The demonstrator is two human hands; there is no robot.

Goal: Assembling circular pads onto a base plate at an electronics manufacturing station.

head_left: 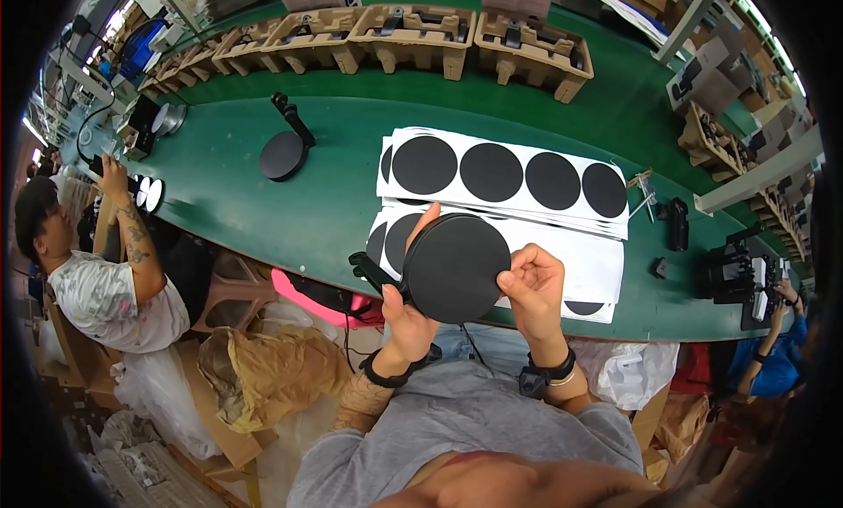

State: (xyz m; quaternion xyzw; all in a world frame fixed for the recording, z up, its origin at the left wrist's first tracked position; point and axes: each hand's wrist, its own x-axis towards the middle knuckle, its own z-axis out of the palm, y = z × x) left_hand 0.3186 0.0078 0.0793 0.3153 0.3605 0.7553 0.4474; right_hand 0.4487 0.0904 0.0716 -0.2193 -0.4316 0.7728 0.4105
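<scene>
Over the green table (263, 201), above the white sheets of black round pads (527, 187), a black disc base (457, 266) is held up. It is gripped by the left hand (406, 319) (stem side) and its rim pinched by the right hand (531, 288); edges are best aligned before firm pressing.

Two round black bases (456, 267), four cardboard trays (411, 34)

I see open green table (237, 187) left of the sticker sheets (562, 244), broken only by 1 black stand (285, 148). Cardboard trays (413, 34) wall the far edge; small black tools (676, 223) crowd the right.
</scene>
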